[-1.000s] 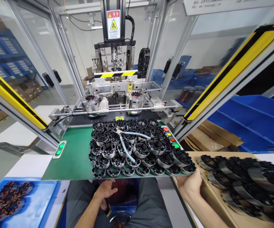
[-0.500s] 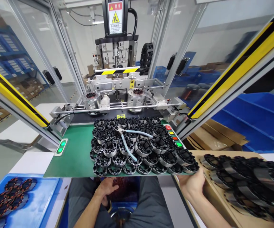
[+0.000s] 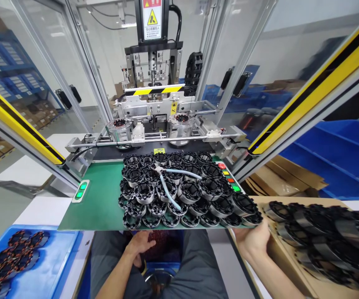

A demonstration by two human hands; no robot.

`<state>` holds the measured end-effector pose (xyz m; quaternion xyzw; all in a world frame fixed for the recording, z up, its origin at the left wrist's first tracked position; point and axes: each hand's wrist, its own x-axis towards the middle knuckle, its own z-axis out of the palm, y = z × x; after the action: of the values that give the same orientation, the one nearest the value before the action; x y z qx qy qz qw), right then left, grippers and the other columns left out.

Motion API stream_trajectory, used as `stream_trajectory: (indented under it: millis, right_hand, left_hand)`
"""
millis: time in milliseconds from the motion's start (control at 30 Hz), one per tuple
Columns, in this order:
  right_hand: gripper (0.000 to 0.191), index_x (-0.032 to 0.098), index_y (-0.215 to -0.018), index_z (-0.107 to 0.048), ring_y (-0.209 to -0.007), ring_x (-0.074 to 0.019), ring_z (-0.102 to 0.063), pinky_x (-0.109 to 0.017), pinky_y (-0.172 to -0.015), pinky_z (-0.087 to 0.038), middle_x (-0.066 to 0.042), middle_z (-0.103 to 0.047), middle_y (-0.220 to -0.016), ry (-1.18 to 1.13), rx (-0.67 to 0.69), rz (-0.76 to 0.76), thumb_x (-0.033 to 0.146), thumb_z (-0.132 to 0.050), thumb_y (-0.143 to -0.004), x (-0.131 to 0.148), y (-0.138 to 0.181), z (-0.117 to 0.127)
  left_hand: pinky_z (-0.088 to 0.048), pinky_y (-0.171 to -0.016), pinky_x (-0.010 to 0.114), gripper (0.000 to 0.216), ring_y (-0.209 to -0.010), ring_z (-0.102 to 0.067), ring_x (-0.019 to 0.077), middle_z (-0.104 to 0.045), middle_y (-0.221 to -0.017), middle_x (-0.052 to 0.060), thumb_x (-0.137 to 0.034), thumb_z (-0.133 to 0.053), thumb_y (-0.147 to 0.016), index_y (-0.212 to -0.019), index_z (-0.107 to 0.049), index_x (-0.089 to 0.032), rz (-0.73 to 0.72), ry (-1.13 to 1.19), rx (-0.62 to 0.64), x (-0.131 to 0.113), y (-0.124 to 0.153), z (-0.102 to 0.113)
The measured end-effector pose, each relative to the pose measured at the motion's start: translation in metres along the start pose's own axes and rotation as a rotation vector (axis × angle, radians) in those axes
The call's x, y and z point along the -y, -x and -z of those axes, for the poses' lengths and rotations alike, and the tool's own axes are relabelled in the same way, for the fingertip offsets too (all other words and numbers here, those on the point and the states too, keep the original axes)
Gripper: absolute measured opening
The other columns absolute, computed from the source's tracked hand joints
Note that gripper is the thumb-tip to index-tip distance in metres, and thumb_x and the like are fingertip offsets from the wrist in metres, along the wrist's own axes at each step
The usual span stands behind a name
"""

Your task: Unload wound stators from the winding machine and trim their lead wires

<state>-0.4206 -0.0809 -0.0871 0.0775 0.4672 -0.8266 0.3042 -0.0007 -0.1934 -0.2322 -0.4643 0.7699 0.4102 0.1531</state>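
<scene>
My left hand [image 3: 139,246] hangs below the front edge of the green mat [image 3: 95,207], between my knees, over a blue bin [image 3: 163,265] of dark reddish parts. Its fingers are curled, and what they hold is hidden. My right hand [image 3: 254,243] rests at the mat's front right corner, touching the nearest black and silver stator ring [image 3: 250,216]. Its fingertips are hidden behind that ring and the table edge. Several such rings [image 3: 185,191] crowd the mat, with light blue cutters [image 3: 169,187] lying on top of them.
A cardboard box [image 3: 279,257] at the right holds several larger rings [image 3: 319,236]. A blue tray [image 3: 42,265] at the lower left holds copper-wound stators [image 3: 17,257]. Behind the mat stands a press machine [image 3: 154,120] with two fixtures, green buttons [image 3: 80,191] and yellow light-curtain posts.
The view has shifted slightly down and to the right. Both hands stay nearly where they were; my right hand edged a little to the right along the mat's corner.
</scene>
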Motion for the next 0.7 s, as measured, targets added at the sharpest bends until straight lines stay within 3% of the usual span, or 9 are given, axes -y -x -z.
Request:
stream_trajectory:
  millis: [200,433,700]
  right_hand:
    - [0.026,0.031,-0.090,-0.077,-0.072,-0.0294,-0.082,-0.055,-0.084,-0.081,0.000,-0.087,-0.089,0.029,0.005,-0.012,0.048,-0.072,-0.071,0.002,0.002,-0.004]
    - [0.025,0.034,-0.088,-0.081,-0.073,-0.0269,-0.080,-0.047,-0.078,-0.079,0.000,-0.090,-0.092,0.018,-0.032,-0.011,0.049,-0.072,-0.071,0.004,0.010,-0.012]
    - [0.030,0.033,-0.092,-0.081,-0.077,-0.0328,-0.083,-0.055,-0.079,-0.080,-0.001,-0.087,-0.087,-0.017,-0.019,0.018,0.048,-0.079,-0.067,0.001,0.008,-0.008]
  left_hand:
    - [-0.040,-0.148,0.065,0.060,-0.169,-0.061,0.0366,-0.067,-0.177,0.018,-0.045,-0.077,-0.117,-0.171,-0.068,-0.019,0.013,-0.004,0.001,-0.003,0.001,0.001]
    - [-0.040,-0.148,0.064,0.063,-0.171,-0.059,0.0369,-0.066,-0.179,0.019,-0.049,-0.077,-0.117,-0.172,-0.067,-0.019,0.020,-0.001,0.008,-0.002,0.000,0.001]
    - [-0.040,-0.149,0.065,0.061,-0.171,-0.059,0.0367,-0.066,-0.179,0.018,-0.045,-0.078,-0.117,-0.171,-0.068,-0.018,0.016,0.000,-0.002,-0.003,0.001,0.001]
